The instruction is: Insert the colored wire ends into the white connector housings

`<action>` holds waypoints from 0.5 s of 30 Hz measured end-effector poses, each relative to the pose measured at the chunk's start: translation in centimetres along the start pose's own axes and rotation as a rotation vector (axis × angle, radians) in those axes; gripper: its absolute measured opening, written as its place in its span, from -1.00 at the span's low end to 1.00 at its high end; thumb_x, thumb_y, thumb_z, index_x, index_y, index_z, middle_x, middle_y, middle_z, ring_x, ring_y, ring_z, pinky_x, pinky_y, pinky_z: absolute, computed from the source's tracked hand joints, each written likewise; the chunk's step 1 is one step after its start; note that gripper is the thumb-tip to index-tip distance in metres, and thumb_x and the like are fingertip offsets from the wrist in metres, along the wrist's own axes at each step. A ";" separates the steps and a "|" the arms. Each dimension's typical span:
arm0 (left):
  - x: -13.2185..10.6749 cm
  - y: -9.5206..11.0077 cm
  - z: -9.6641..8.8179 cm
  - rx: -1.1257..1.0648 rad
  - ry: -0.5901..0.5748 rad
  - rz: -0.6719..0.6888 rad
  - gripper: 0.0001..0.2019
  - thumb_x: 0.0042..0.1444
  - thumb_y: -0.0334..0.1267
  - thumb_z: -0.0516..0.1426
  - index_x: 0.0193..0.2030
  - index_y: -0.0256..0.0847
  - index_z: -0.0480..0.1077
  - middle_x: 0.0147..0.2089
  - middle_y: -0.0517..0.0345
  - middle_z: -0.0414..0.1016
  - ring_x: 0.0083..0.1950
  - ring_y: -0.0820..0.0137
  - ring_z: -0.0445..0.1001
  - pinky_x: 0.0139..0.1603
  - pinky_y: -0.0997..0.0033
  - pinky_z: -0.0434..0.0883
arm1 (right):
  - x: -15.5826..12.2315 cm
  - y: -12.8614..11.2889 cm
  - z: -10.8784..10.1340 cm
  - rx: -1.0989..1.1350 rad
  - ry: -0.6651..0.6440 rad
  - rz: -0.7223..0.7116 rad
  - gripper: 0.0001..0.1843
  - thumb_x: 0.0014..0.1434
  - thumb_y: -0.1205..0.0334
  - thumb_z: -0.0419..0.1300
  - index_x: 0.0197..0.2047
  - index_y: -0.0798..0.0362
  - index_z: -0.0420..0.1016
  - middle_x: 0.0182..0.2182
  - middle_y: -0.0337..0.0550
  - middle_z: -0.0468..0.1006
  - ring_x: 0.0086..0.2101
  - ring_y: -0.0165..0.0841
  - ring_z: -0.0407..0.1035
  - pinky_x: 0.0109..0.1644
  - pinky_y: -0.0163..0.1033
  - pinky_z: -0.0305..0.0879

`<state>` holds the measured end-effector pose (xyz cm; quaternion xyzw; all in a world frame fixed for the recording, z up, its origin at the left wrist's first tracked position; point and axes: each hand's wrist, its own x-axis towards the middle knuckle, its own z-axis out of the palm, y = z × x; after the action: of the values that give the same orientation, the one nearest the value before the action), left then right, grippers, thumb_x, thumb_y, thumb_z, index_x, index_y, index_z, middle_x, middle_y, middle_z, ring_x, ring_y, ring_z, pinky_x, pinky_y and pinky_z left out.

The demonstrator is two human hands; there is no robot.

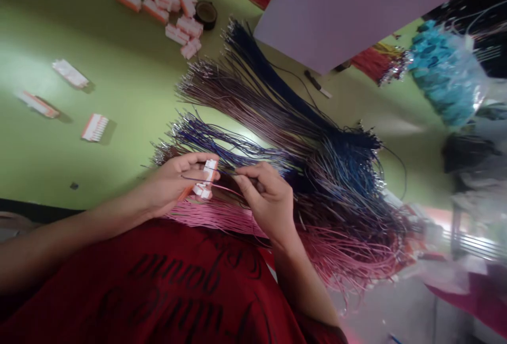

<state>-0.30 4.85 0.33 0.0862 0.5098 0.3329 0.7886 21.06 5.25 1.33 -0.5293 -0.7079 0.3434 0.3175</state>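
Green flat worktop (130,64): bears a long dark-blue insulated wire bundle (276,87) at two o'clock from the left hand (170,183). Right hand (271,193): three o'clock from the left, apart from it. White-and-orange rectangular plastic connector (209,170): clamped in the left hand. Thin dark wire (224,168): pinched between the right thumb and forefinger, reaching the connector.

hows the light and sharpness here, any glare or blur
Head view: pale glare on the green table, at the left edge and between the brown wires and purple wires; head view: soft shadows beside the loose connectors at left; head view: the far right looks smeared and washed out, while the left hand and right hand show more clearly.
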 end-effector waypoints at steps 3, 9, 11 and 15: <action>0.2 0.1 0.2 -0.033 0.008 -0.031 -0.56 -0.14 -0.44 0.43 -0.04 -0.27 0.58 -0.30 0.08 0.68 -0.40 0.40 0.55 -0.41 0.46 0.46 | -0.4 -0.2 0.1 -0.070 0.026 -0.013 -0.87 0.33 0.31 0.32 -0.23 -0.05 0.72 -0.37 -0.18 0.71 -0.40 -0.34 0.52 -0.23 -0.20 0.49; 0.2 0.2 0.4 -0.049 0.014 -0.028 -0.60 -0.14 -0.44 0.41 -0.09 -0.27 0.58 -0.33 0.13 0.67 -0.42 0.42 0.54 -0.42 0.48 0.46 | -0.5 -1.3 -0.6 -0.131 0.048 -0.013 -0.84 0.31 0.38 0.24 -0.27 -0.03 0.63 -0.38 -0.23 0.70 -0.43 -0.39 0.51 -0.25 -0.28 0.48; 0.2 0.2 0.2 -0.034 0.007 -0.026 -0.61 -0.14 -0.41 0.42 -0.09 -0.26 0.59 -0.32 0.12 0.67 -0.42 0.42 0.54 -0.43 0.47 0.46 | -0.3 -1.8 -0.8 -0.109 0.032 0.045 -0.85 0.30 0.37 0.21 -0.28 -0.03 0.57 -0.41 -0.26 0.66 -0.44 -0.41 0.48 -0.28 -0.30 0.45; 0.2 0.0 -0.1 -0.007 -0.027 -0.008 -0.58 -0.16 -0.38 0.43 -0.07 -0.25 0.59 -0.29 0.11 0.67 -0.40 0.40 0.54 -0.41 0.45 0.47 | -0.2 -2.1 -0.6 0.040 -0.047 0.195 -0.89 0.28 0.31 0.23 -0.29 -0.03 0.57 -0.49 -0.32 0.58 -0.52 -0.45 0.41 -0.38 -0.34 0.39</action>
<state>-0.30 4.96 0.10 0.0858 0.4982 0.3306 0.7970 20.46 4.74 3.34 -0.5810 -0.6533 0.3991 0.2763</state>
